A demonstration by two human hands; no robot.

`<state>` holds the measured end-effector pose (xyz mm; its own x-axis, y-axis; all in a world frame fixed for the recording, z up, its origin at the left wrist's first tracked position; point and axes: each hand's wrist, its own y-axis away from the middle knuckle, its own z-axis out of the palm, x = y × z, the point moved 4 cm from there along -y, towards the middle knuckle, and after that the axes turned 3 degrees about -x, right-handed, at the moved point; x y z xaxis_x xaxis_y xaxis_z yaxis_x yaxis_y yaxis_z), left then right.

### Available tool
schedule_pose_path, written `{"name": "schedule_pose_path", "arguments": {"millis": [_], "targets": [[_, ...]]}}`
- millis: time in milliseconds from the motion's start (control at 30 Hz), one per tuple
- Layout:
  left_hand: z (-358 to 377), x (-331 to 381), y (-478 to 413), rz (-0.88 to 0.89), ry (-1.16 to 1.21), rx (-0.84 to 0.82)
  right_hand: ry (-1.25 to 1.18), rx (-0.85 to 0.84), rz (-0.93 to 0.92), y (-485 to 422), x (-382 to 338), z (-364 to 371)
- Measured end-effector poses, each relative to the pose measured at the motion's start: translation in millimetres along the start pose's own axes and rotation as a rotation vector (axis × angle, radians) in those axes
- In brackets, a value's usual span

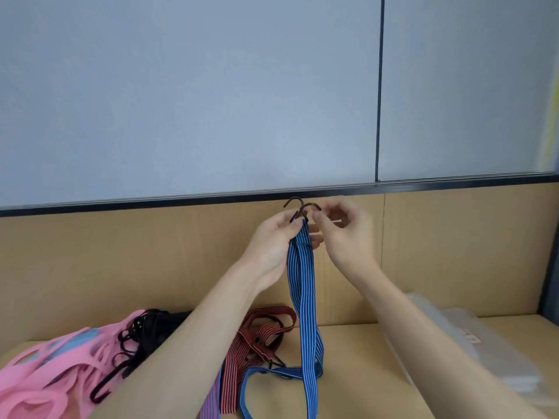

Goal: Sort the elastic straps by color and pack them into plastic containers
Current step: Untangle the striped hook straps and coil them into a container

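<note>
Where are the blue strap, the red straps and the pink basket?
blue strap [302, 285]: head view, on the hanging striped band.
red straps [257, 335]: head view, middle of the pile.
pink basket [33, 376]: head view, on its wall.

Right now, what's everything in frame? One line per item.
blue strap: at least one, blue striped, held up, tail looped on the table
hooks: two, dark, top of the blue strap
red straps: several, red-black striped, heaped mid-table
black straps: several, black, at the pink basket's rim
pink basket: one, pink, lower left
plastic container: at least one, clear, table right
table: one, light wood
left hand: grips the blue strap below the hooks
right hand: fingers pinch a hook
</note>
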<state>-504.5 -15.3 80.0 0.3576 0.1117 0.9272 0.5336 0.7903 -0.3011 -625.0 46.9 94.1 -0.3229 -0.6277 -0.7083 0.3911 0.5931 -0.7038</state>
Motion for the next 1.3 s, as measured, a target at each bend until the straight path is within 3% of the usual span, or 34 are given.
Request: {"name": "schedule_pose_path", "arguments": {"millis": [233,400,500,667,833,1133,1300], "targets": [[-19,-46,1,-0.123,0.132,0.084,0.194,-0.09,-0.146,52,49,-1],[-34,-71,-2,-0.166,0.169,0.083,0.42,-0.328,-0.219,78,78,8],[-40,-83,0,-0.161,0.214,0.049,0.557,-0.418,-0.217,94,90,16],[-50,-109,6,-0.152,0.256,0.071,0.53,-0.481,-0.124,111,106,25],[-57,-133,9,-0.109,0.482,0.125,0.684,-0.551,-0.1,126,114,38],[-56,-139,24,-0.096,0.198,0.097,0.749,-0.461,-0.061,132,122,35],[-56,-138,31,-0.076,0.119,0.045,0.644,-0.442,0.001,138,126,33]]}}
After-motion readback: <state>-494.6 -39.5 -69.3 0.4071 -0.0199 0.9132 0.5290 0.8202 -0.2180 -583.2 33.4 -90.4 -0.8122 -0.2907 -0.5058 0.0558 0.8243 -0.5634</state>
